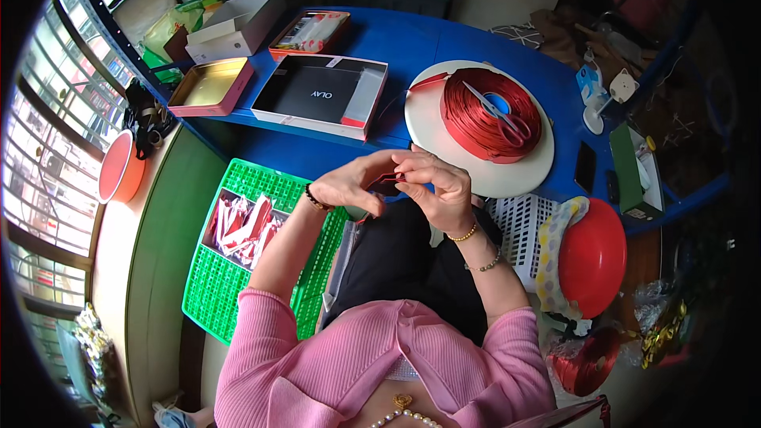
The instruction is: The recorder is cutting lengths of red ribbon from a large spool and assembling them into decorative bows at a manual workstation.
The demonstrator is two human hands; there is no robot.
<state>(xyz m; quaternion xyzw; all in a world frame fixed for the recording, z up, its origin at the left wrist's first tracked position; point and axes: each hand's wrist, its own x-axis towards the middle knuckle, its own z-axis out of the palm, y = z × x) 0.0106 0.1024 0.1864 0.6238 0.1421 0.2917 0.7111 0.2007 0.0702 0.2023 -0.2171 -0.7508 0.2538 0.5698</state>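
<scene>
Head view: I see left hand point(349, 184) and right hand point(441, 187) raised together above lap, fingertips meeting. Small red ribbon piece point(394, 180) sits between them, pinched by fingertips of both hands; most of it hidden behind fingers. Large red ribbon spool point(490, 115) on white round disc point(523, 168) just beyond right hand, scissors point(501, 113) lying on top. Green mesh basket point(238, 269) with red folded pieces point(247, 226) beside left forearm.
</scene>
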